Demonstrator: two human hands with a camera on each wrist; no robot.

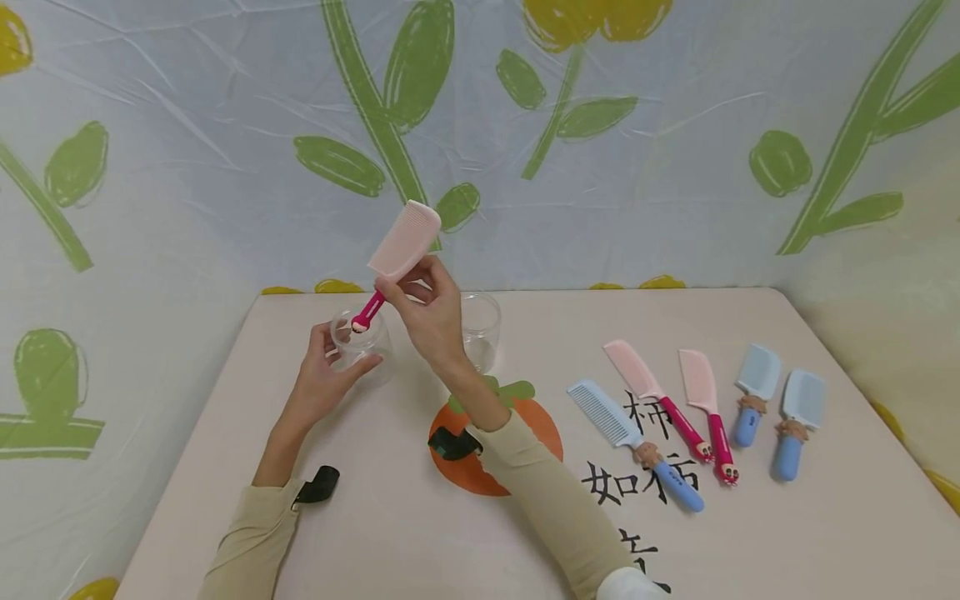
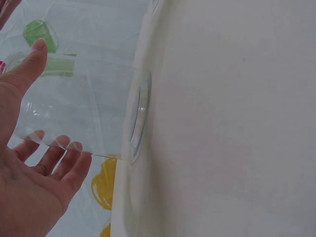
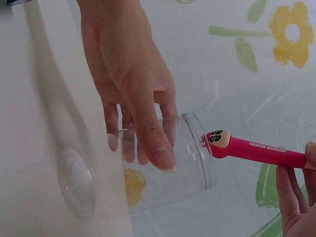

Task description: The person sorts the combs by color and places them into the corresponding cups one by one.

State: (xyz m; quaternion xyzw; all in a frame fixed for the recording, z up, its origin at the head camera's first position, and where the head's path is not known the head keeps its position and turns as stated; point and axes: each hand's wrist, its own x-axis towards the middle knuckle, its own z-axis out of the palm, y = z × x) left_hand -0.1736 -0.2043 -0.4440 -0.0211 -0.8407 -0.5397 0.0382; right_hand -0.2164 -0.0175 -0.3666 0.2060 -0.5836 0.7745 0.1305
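In the head view my left hand point(image 1: 321, 383) holds a clear, open-topped jar point(image 1: 369, 358) standing on the table, thumb on one side and fingers on the other. My right hand point(image 1: 429, 321) pinches a pink comb point(image 1: 407, 240) where its head meets the magenta handle. The comb is upside down and tilted, teeth part up. In the right wrist view the handle's cartoon-face end point(image 3: 217, 142) is at the mouth of the jar point(image 3: 168, 190). The left wrist view shows the jar point(image 2: 103, 108) between thumb and fingers, with nothing seen inside.
A second clear jar point(image 1: 480, 329) stands behind my right forearm. To the right lie two pink combs, one point(image 1: 632, 367) beside the other point(image 1: 698, 379), a blue comb point(image 1: 607, 412), and two broader blue combs point(image 1: 759, 371). A patterned cloth point(image 1: 562, 233) hangs behind the table point(image 1: 390, 533).
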